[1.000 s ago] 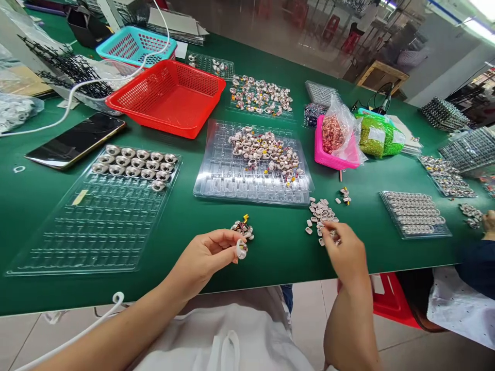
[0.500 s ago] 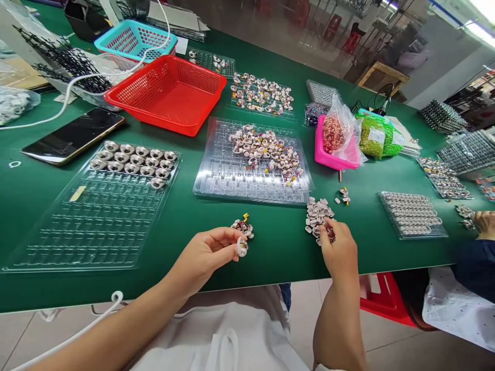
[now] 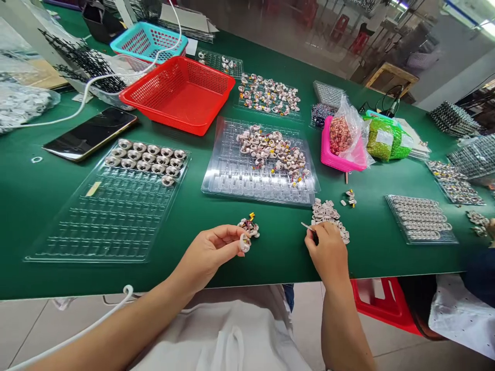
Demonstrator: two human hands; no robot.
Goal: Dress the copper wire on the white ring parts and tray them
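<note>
My left hand [image 3: 216, 250] pinches a small white ring-shaped housing [image 3: 245, 242] with some yellow showing inside it. Right behind that hand lies a little heap of similar housings [image 3: 249, 227] with wires and yellow tabs. My right hand [image 3: 328, 251] is closed on a small thin pale piece [image 3: 307, 225], seen nearly edge-on between thumb and fingers. It hovers at the near left side of a pile of small pale oval caps [image 3: 325, 210], partly covering it.
At left, a clear tray [image 3: 119, 221] holds rows of glossy housings. Loose housings heap on stacked trays [image 3: 232, 180] ahead. A red basket [image 3: 193, 98], a phone [image 3: 91, 133] and a pink basket [image 3: 342, 163] stand behind. A filled tray [image 3: 421, 219] and a co-worker's hand [image 3: 492, 229] are at right.
My right hand has drawn back leftward from the cap pile, and a thin pale piece now shows in its fingers. My left hand keeps its housing. The view has shifted slightly.
</note>
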